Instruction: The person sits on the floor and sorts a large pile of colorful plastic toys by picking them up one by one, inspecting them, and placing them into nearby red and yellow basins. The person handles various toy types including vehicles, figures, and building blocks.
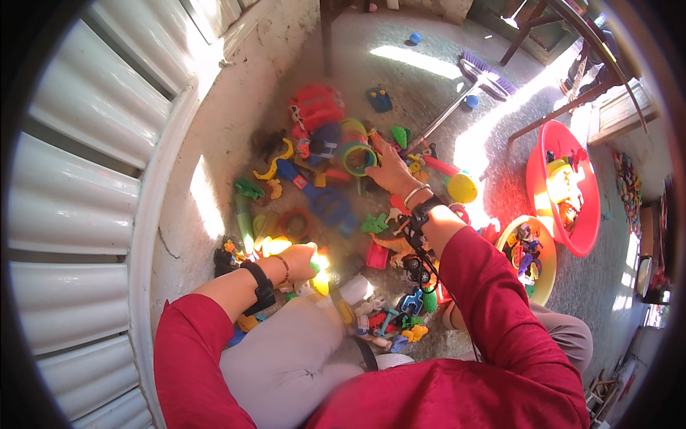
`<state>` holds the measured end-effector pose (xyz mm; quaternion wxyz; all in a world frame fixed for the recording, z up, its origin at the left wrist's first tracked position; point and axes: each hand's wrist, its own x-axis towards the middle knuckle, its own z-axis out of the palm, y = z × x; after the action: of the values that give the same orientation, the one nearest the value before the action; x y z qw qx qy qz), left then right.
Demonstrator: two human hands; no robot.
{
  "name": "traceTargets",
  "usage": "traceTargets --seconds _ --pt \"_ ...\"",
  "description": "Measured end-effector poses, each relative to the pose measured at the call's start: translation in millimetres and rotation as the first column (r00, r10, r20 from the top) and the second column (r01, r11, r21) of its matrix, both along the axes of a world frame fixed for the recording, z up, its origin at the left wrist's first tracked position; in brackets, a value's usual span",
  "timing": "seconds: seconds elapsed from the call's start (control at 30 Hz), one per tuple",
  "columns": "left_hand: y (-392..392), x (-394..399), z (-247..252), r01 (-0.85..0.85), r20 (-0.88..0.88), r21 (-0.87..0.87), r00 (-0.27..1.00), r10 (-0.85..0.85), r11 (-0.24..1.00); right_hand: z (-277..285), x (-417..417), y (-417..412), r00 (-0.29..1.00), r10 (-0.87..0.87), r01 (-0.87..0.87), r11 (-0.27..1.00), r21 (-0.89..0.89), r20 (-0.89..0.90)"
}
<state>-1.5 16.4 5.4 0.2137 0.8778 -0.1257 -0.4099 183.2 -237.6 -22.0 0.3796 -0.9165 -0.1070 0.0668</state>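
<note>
My right hand, with a bracelet at its wrist, reaches forward and grips the side of a ringed plastic tube, green at its near rim and yellow-orange behind. Nearer my knee, my left hand is curled around a small yellow-and-green toy, partly washed out by sunlight. Between the hands lie a blurred blue plastic toy, a red ring and green toy pieces. Beyond the tube sits a red plastic toy. A dark blue rounded piece touches the tube's left side.
On my right stand a large red tub and a yellow tub, both holding toys. A purple-bristled broom lies ahead. The white wall runs along my left. Small toys lie scattered by my legs.
</note>
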Motion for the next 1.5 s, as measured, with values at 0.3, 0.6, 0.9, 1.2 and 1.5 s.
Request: traceTargets --seconds 0.3,0.6,0.9,1.2,1.5 --pt "2.4 3.6 -9.0 0.004 -0.026 0.0 1.0 -0.004 1.0 -11.2 -11.9 23.4 1.0 -0.004 0.002 0.994 -0.109 -0.022" --pt "-4.1 7.8 -3.7 -0.012 0.054 -0.01 0.998 0.012 1.0 16.0 -93.5 0.0 0.965 -0.067 0.113 0.978 0.173 -0.252" --pt "-17.5 21.1 -6.9 -0.04 0.044 0.063 0.998 0.037 0.997 8.8 -163.3 -1.3 0.954 0.093 0.026 0.923 0.385 -0.287" --pt "-11.7 14.5 -16.6 -0.047 0.091 0.006 0.995 0.046 0.999 20.3 -203.7 2.0 0.861 0.35 -0.015 0.743 0.669 -0.369" --pt "-7.1 8.7 -6.6 -0.112 0.093 -0.127 0.988 0.124 0.986 68.3 -193.4 -6.1 0.741 0.398 0.157 0.68 0.716 -0.541"
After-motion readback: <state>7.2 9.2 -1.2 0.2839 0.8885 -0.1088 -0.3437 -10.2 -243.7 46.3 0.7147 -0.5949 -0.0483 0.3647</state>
